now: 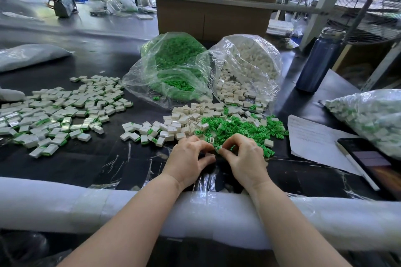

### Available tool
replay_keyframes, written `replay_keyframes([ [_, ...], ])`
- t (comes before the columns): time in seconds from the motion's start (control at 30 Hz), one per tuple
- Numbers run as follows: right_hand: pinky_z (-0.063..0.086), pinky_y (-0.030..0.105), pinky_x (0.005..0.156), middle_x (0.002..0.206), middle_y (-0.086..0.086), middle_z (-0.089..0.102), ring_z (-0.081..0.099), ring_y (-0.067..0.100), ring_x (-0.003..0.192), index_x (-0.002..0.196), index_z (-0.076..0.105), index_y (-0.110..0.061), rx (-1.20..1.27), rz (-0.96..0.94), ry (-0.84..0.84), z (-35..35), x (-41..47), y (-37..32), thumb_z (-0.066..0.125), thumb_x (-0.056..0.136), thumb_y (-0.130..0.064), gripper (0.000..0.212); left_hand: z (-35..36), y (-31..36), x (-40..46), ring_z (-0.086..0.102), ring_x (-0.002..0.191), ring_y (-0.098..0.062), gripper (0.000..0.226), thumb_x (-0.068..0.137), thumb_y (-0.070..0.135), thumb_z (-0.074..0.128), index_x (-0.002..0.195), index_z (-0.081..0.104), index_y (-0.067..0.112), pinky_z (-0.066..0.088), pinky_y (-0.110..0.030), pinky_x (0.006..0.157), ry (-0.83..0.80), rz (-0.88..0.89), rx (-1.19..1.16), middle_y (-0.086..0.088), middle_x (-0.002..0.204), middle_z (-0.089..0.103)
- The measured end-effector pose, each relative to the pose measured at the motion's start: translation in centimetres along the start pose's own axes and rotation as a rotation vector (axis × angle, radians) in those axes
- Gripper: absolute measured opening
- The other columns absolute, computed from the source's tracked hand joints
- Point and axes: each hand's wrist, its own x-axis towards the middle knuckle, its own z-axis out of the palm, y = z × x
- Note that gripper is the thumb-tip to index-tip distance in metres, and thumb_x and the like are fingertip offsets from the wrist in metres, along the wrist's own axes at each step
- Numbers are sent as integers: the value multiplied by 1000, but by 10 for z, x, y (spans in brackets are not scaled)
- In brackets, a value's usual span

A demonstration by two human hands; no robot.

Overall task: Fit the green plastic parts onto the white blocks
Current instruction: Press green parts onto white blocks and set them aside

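Observation:
My left hand (191,157) and my right hand (243,156) meet fingertip to fingertip near the table's front edge. Between them sits a small white block with a green part (217,148), pinched by both hands and mostly hidden by the fingers. Just beyond lie a loose heap of green plastic parts (243,127) and a heap of bare white blocks (184,120). Two open clear bags behind hold more green parts (173,58) and more white blocks (249,65). A wide spread of white blocks with green parts fitted (56,112) covers the table's left side.
A dark blue bottle (316,60) stands at the right rear. A sheet of paper (314,138), a pen (355,165) and a phone (373,162) lie at the right, beside a full bag of pieces (373,115). White foam padding (65,201) runs along the front edge. A cardboard box (212,17) stands behind the bags.

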Motion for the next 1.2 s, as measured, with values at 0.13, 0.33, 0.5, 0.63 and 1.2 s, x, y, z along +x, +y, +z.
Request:
replay_keyframes([
  [0.13,39,10,62,69,-12,57,53,5,67,75,55,-21,204,8,12,-2,1,0,69,82,-13,18,0,-1,0,43,99,-9,18,83,32,66,98,67,22,33,-21,92,-32,-2,6,9,93,50],
  [0.33,49,12,70,74,-11,63,60,2,73,82,62,-22,360,11,26,-3,0,-2,70,81,-8,16,-4,0,-1,59,72,-10,21,76,12,74,81,59,25,46,-11,72,29,-106,-360,6,77,63],
  [0.5,44,7,67,72,-12,61,57,-4,70,74,58,-28,394,-14,-8,-4,0,-4,67,83,-5,27,-9,1,0,64,75,-11,16,78,7,70,87,66,19,52,-22,82,64,-135,-597,0,83,68],
  [0.63,43,6,66,72,-11,60,55,-8,69,76,58,-24,420,-45,-24,-5,-1,-7,66,83,-3,23,-8,-1,1,63,77,-8,20,78,7,70,78,64,26,50,-16,79,78,-123,-607,5,82,67],
  [1.2,48,13,67,71,-6,65,59,1,67,78,68,-9,407,-35,-59,-4,-2,-8,67,81,0,9,-8,-1,1,62,72,-9,15,81,5,68,83,66,19,52,-28,83,18,-121,-621,6,76,66],
])
